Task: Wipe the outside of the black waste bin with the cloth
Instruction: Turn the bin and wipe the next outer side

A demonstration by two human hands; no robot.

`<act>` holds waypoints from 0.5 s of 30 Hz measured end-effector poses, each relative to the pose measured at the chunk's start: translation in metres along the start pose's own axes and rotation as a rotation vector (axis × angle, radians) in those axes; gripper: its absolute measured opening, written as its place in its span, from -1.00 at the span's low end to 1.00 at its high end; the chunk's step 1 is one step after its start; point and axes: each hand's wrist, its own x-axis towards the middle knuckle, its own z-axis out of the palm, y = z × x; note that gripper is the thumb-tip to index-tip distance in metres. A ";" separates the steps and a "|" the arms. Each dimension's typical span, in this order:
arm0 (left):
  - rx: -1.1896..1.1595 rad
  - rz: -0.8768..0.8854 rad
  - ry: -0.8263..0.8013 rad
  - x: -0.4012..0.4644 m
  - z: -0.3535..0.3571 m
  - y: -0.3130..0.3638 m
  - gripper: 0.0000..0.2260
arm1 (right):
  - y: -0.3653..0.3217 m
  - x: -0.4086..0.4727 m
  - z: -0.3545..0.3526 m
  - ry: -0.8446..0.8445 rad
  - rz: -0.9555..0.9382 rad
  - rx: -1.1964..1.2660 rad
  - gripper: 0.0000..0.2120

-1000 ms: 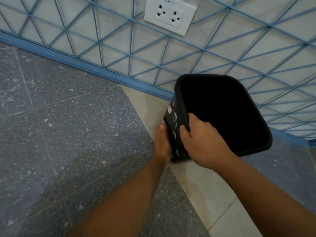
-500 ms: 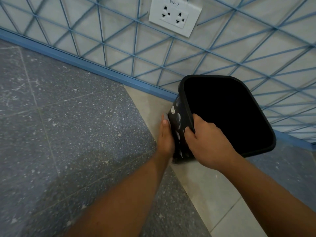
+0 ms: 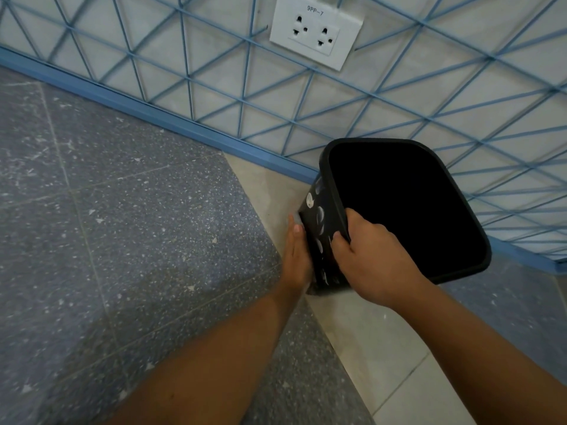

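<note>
The black waste bin is sitting on the floor close to the wall, just in front of the blue skirting strip, and it is tipping so that its open mouth is facing up toward the camera and its patterned left side is turning outward. The right hand is gripping the near left part of the rim: the thumb is hooking over the edge into the opening while the curled fingers are pinching the outer wall below it. This hold appears to be what is keeping the bin tilted and steady, so that the side wall is exposed for wiping.

The left hand is lying flat against that outer side wall, low down near the base, with its fingers stretched straight and pointing toward the wall; it is pressing on the surface rather than closing round anything. No cloth is showing in this view. It may be lying under the left palm between hand and bin, but that cannot be told from here. If it is there, the flat hand would be spreading pressure over it for a stroke along the side.

Pale marks are dotting the bin's side; whether they are a printed pattern or dirt is unclear. Above, a white double wall socket is sitting on the tiled wall behind a blue wire grid.
</note>
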 end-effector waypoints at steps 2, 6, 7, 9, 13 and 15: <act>0.015 0.039 0.025 0.005 0.003 0.006 -0.50 | 0.000 0.001 0.001 0.006 -0.004 -0.002 -0.84; -0.021 0.042 -0.025 0.000 0.002 0.002 -0.50 | 0.002 0.000 0.000 -0.004 -0.004 -0.001 -0.82; -0.036 0.022 -0.020 0.002 0.001 0.003 -0.50 | 0.002 0.000 0.000 -0.002 -0.002 0.001 -0.82; -0.040 0.012 -0.008 0.005 0.000 0.006 -0.50 | 0.002 0.000 0.000 -0.003 0.002 0.012 -0.83; 0.005 0.003 -0.046 0.001 -0.003 0.001 -0.49 | 0.005 0.001 0.000 -0.017 0.001 0.023 -0.86; -0.037 -0.032 -0.074 0.005 -0.005 0.002 -0.50 | 0.005 0.002 -0.001 -0.011 0.004 0.016 -0.86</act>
